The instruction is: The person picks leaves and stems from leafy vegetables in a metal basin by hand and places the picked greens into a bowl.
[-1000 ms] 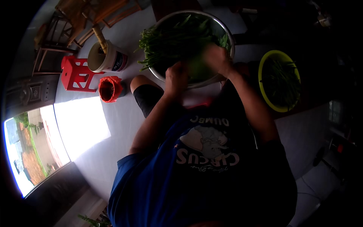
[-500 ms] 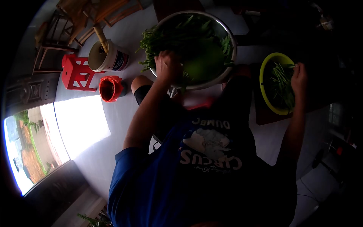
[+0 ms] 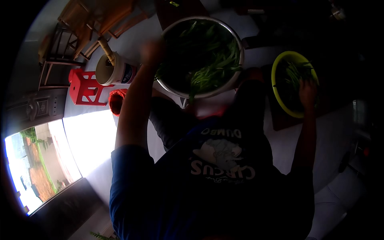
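A wide metal basin (image 3: pixel 241 60) full of leafy greens (image 3: pixel 214 74) stands in front of my knees. My left hand (image 3: pixel 153 52) is at the basin's left edge, smeared by motion, so its fingers and anything in them cannot be made out. To the right, a yellow-green plastic basket (image 3: pixel 275 86) holds green stems (image 3: pixel 294 74). My right hand (image 3: pixel 308 95) reaches over the basket's near right side with its fingers down among the stems. It is too dark there to see whether they grip any.
Left of the basin stand a white bucket (image 3: pixel 105 73) with a bamboo piece (image 3: pixel 106 51) in it, a red plastic stool (image 3: pixel 86 89) and a small red-lined bin (image 3: pixel 116 102). Wooden chairs (image 3: pixel 108 16) stand at the upper left. Bright light falls on the floor at left.
My left hand has moved up and left, off the greens, which now lie differently in the basin. My right hand has gone from the basket's right rim down onto the stems.
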Motion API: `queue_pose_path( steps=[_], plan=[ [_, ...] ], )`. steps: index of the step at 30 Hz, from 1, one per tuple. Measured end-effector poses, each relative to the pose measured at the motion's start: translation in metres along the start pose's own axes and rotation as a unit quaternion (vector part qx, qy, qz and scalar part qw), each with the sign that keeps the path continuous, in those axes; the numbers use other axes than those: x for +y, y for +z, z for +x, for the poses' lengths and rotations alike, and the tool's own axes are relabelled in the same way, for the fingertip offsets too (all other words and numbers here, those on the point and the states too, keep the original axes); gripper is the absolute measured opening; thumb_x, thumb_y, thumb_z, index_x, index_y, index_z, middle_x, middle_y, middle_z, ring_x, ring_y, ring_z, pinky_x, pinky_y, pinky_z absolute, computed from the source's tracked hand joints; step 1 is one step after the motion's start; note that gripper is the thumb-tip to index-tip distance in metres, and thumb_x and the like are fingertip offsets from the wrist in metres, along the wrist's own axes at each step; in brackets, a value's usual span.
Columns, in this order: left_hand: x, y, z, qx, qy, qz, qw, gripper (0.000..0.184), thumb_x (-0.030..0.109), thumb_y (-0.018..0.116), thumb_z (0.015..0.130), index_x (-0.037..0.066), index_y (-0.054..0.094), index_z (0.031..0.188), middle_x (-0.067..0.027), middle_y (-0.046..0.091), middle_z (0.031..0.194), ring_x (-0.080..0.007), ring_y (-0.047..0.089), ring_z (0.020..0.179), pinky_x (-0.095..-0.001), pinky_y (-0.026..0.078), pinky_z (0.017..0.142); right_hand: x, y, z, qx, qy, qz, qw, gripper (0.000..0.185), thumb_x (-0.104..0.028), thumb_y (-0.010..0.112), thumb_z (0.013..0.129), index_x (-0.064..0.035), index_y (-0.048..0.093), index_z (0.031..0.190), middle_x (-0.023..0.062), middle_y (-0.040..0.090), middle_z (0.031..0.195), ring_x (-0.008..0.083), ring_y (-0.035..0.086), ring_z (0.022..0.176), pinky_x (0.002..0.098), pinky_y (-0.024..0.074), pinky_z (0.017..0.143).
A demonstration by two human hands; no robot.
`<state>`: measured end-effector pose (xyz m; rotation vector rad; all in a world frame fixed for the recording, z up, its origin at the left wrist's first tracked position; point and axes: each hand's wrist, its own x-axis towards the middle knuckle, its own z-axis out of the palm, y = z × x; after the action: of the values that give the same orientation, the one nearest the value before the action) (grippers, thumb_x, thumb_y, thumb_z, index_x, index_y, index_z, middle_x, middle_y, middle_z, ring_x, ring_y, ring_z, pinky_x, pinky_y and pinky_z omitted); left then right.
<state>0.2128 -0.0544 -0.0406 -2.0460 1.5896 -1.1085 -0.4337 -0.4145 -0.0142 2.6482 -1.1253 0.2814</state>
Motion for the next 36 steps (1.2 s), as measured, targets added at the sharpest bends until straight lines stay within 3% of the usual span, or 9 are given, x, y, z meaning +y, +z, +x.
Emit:
queue_pose_path(
  steps=[12, 15, 18, 24, 27, 28, 31, 33, 36],
  plan=[
    [-0.012, -0.053, 0.038, -0.121, -0.093, -0.097, 0.984, 0.021, 0.029, 0.06, 0.093, 0.012, 0.067, 0.084, -0.0088, 0.061, 0.076, -0.0215, 0.056, 0.064, -0.0391, 0.042, 0.053, -0.031, -0.043, -0.002, 0.104, 0.038, 0.008, 0.994, 0.041, -0.037, 0.054, 0.102, -0.0002, 0.068, 0.112, 0.0234, 0.063, 0.124, 0.0425, 0.055, 0.12, 0.0592, 0.0427, 0.101],
    [-0.012, -0.021, 0.026, 0.145, -0.01, 0.114, 0.983, 0.016, 0.02, 0.059, 0.092, 0.01, 0.066, 0.082, -0.0071, 0.059, 0.073, -0.0208, 0.054, 0.062, -0.0369, 0.041, 0.052, -0.055, -0.061, 0.006, 0.104, 0.016, 0.057, 0.993, 0.033, -0.03, 0.059, 0.1, 0.0, 0.068, 0.109, 0.0203, 0.067, 0.118, 0.0405, 0.056, 0.12, 0.0551, 0.0447, 0.101],
    [-0.019, -0.011, 0.024, 0.094, 0.025, 0.112, 0.989, 0.02, 0.022, 0.059, 0.094, 0.009, 0.066, 0.08, -0.006, 0.055, 0.07, -0.0205, 0.052, 0.06, -0.0365, 0.04, 0.052, -0.073, -0.071, 0.013, 0.15, -0.007, 0.095, 0.984, 0.027, -0.025, 0.063, 0.097, 0.0007, 0.069, 0.106, 0.0174, 0.069, 0.113, 0.0389, 0.057, 0.119, 0.0512, 0.0468, 0.1],
    [-0.02, -0.1, 0.032, -0.165, -0.102, -0.196, 0.961, 0.033, 0.036, 0.065, 0.092, 0.008, 0.068, 0.075, -0.0103, 0.066, 0.077, -0.0239, 0.064, 0.068, -0.0386, 0.045, 0.055, -0.127, -0.095, 0.024, 0.193, -0.049, 0.189, 0.962, 0.021, -0.02, 0.068, 0.095, -0.0008, 0.068, 0.103, 0.0135, 0.07, 0.107, 0.0347, 0.06, 0.114, 0.0462, 0.0505, 0.096],
    [-0.008, -0.156, 0.03, -0.152, -0.13, -0.206, 0.958, 0.019, 0.024, 0.069, 0.09, 0.007, 0.07, 0.082, -0.01, 0.067, 0.078, -0.0241, 0.065, 0.07, -0.0384, 0.052, 0.062, -0.163, -0.096, 0.028, 0.176, -0.048, 0.319, 0.93, 0.019, -0.019, 0.071, 0.094, -0.0014, 0.069, 0.101, 0.014, 0.068, 0.1, 0.0352, 0.061, 0.108, 0.0461, 0.0523, 0.089],
    [-0.003, -0.16, 0.022, -0.051, -0.191, -0.366, 0.909, 0.015, 0.02, 0.072, 0.088, 0.007, 0.07, 0.083, -0.0093, 0.066, 0.076, -0.0249, 0.065, 0.068, -0.0375, 0.052, 0.062, -0.176, -0.095, 0.029, 0.168, -0.06, 0.349, 0.92, 0.018, -0.018, 0.071, 0.094, -0.0009, 0.069, 0.101, 0.0144, 0.067, 0.099, 0.0335, 0.063, 0.103, 0.0444, 0.0534, 0.085],
    [0.021, -0.183, 0.014, 0.039, -0.336, -0.512, 0.789, 0.013, 0.015, 0.08, 0.078, 0.006, 0.071, 0.083, -0.0094, 0.07, 0.078, -0.0242, 0.068, 0.073, -0.0372, 0.052, 0.067, -0.228, -0.085, 0.03, 0.076, -0.027, 0.514, 0.854, 0.019, -0.018, 0.071, 0.095, -0.0001, 0.07, 0.099, 0.0134, 0.068, 0.095, 0.0235, 0.068, 0.087, 0.0358, 0.0554, 0.073],
    [0.038, -0.194, 0.007, 0.02, -0.425, -0.562, 0.709, 0.016, 0.012, 0.082, 0.074, 0.004, 0.074, 0.085, -0.0107, 0.073, 0.079, -0.0236, 0.069, 0.071, -0.036, 0.054, 0.07, -0.267, -0.085, 0.035, -0.086, 0.02, 0.656, 0.75, 0.021, -0.021, 0.071, 0.096, -0.0006, 0.071, 0.101, 0.0092, 0.07, 0.09, 0.015, 0.067, 0.077, 0.0295, 0.0543, 0.068],
    [0.068, -0.224, 0.005, -0.007, -0.504, -0.584, 0.636, 0.021, 0.015, 0.084, 0.075, 0.0, 0.076, 0.088, -0.0139, 0.074, 0.078, -0.0214, 0.071, 0.071, -0.033, 0.055, 0.071, -0.331, -0.084, 0.047, -0.143, 0.004, 0.753, 0.642, 0.024, -0.023, 0.07, 0.097, -0.0002, 0.07, 0.102, 0.0043, 0.071, 0.086, 0.011, 0.066, 0.077, 0.0255, 0.0525, 0.069]
  ],
)
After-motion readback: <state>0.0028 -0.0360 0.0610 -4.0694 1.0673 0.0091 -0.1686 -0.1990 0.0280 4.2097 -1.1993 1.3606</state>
